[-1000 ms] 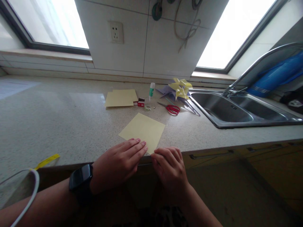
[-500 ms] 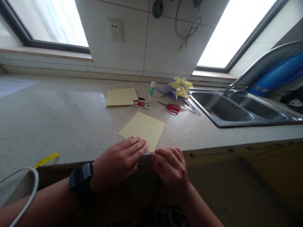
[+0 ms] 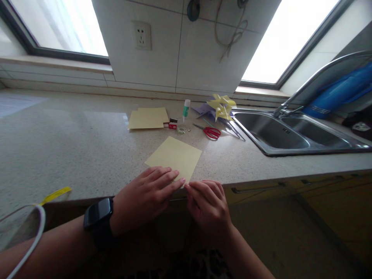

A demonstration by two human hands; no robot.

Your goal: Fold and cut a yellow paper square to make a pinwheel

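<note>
Hands (image 3: 149, 193), two, at one yellow sheet (image 3: 176, 155); pinwheels (image 3: 214, 104) beyond, perhaps two.

left wrist (image 3: 115, 219): black watch (image 3: 99, 213), rounded-rectangular face, dark strap (image 3: 103, 235) | forearms (image 3: 55, 237), fingers (image 3: 166, 179): bare | clothing (image 3: 205, 266): dark, blotch-patterned

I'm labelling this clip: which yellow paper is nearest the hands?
The near sheet, lying partly under the left hand; the other yellow paper sits farther back, beside the red box.

Paper sheet (image 3: 176, 157) on counter (image 3: 87, 155) — scissors (image 3: 212, 133) behind right, paper stack (image 3: 148, 118) behind left.
</note>
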